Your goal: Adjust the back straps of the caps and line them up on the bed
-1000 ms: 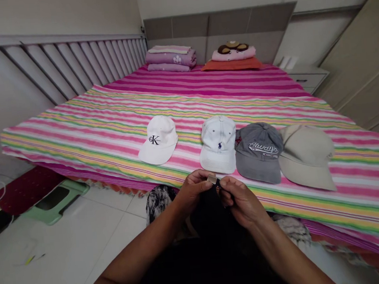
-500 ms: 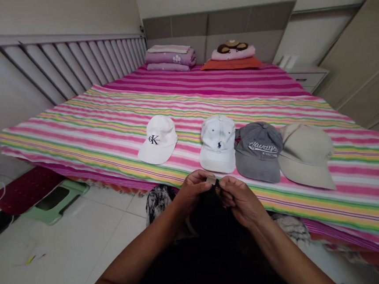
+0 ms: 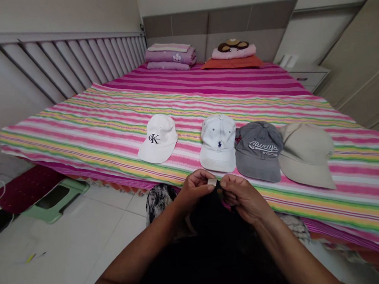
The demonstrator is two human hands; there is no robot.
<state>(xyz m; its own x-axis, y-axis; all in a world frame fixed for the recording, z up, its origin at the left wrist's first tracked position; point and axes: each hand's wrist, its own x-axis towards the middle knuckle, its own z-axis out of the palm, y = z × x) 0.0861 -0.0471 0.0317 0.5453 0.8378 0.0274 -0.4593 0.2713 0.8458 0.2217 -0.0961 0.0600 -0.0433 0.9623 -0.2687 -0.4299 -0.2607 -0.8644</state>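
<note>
1. Small pale clip (image 3: 212,182), pinched at the fingertips of the left hand (image 3: 193,192). Right hand (image 3: 244,196) has a tight pinch on the dark strap (image 3: 218,185) beside it.
2. What could go wrong imo: loose pinch or uneven tug, and the strap slips off sideways.
3. Clip's long axis looks roughly crosswise, one end towards the right hand. Can't tell its front.
4. Just beyond the hands, blue-white cap (image 3: 218,133); past the right, grey cap (image 3: 259,140), then beige cap (image 3: 307,145); past the left, white cap (image 3: 162,131).
</note>
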